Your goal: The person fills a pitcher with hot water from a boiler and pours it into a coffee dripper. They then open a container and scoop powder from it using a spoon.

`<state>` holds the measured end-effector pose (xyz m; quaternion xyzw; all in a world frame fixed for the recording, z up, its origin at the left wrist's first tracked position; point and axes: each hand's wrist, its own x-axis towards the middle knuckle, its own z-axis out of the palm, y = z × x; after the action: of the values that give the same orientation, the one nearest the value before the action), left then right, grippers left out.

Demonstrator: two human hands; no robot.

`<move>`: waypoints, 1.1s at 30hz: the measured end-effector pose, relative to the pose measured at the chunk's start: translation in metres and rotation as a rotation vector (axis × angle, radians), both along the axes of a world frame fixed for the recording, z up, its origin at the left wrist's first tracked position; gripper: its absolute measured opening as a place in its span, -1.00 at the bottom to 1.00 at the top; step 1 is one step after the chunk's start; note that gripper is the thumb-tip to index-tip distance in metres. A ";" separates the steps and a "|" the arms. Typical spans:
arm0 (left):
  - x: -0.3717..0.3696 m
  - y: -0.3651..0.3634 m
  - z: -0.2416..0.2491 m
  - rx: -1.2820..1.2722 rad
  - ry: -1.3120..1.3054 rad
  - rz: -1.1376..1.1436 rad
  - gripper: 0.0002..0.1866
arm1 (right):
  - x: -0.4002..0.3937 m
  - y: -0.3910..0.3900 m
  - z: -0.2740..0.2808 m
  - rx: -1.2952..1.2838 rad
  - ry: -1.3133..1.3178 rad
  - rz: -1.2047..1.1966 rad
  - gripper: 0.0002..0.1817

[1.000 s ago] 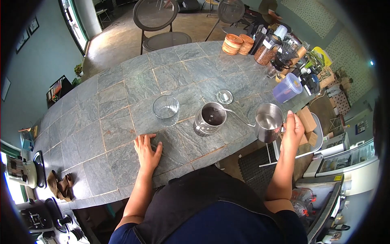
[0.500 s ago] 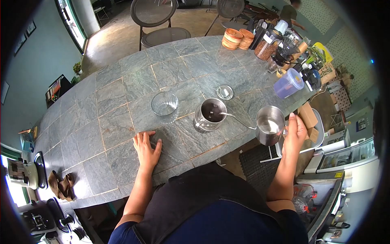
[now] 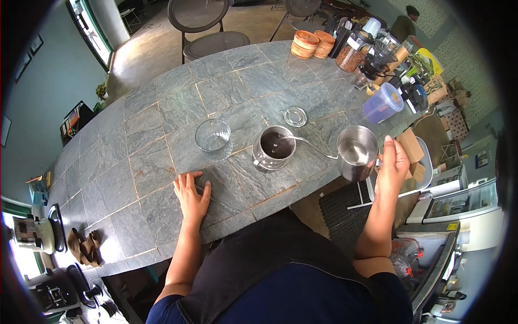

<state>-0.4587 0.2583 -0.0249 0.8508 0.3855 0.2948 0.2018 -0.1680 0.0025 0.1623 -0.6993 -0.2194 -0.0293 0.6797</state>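
Observation:
My right hand [image 3: 393, 164] grips the handle of a steel gooseneck pitcher [image 3: 357, 154], held at the counter's front edge. Its long thin spout reaches left to the mouth of a metal-rimmed pot [image 3: 274, 148], which holds dark contents with small light spots. Whether liquid is flowing cannot be made out. My left hand [image 3: 191, 198] rests on the stone counter with fingers apart, holding nothing. An empty-looking glass [image 3: 213, 136] stands left of the pot, and a round glass lid [image 3: 294, 116] lies behind it.
On the tiled counter [image 3: 156, 178], wooden containers [image 3: 305, 44], a jar of brown beans [image 3: 353, 54] and a purple-tinted tub [image 3: 383, 103] stand at the back right. A brown cloth [image 3: 83, 247] lies at the left. A person [image 3: 404, 27] is in the far background.
The camera view has shifted slightly. The pitcher in my right hand sits a little higher in view, its spout still at the pot. My left hand stays on the counter.

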 end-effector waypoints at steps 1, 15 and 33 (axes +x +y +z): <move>0.000 0.000 0.000 0.008 0.003 -0.001 -0.64 | 0.000 0.000 0.001 0.002 0.002 -0.008 -0.74; 0.005 -0.004 -0.001 0.070 0.023 0.062 -0.66 | 0.033 0.013 -0.026 -0.043 0.019 0.139 -0.60; 0.010 -0.007 0.000 0.110 0.006 0.125 -0.76 | 0.056 0.027 -0.014 -0.067 0.014 0.351 -0.65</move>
<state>-0.4489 0.2512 -0.0247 0.8359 0.4216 0.3248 0.1346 -0.1116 0.0300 0.1486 -0.6725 -0.3344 0.1021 0.6524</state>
